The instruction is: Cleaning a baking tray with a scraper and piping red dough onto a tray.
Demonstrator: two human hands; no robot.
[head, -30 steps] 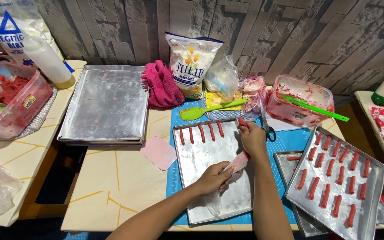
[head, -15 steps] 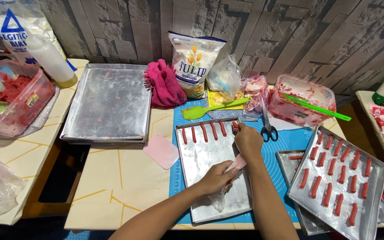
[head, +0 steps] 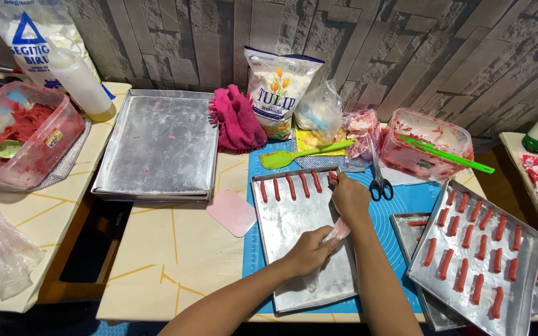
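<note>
Red dough strips [head: 289,185] on steel tray [head: 294,274], piping bag [head: 330,239].
Left hand [head: 309,252] squeezes bag; right hand [head: 350,198] pinches nozzle at tray's top: steady pressure, even spacing advised.

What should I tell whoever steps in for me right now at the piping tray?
Left hand: squeezing the back of the piping bag.
Right hand: guiding the bag's tip at the top right of the middle tray.
Done: four red strips lie along that tray's top edge, a fifth is being started at the tip; the tray on the right is filled with rows.
Left: the rest of the middle tray is bare; another empty tray sits at the back left.
Scissors and green spatula lie just beyond.
</note>
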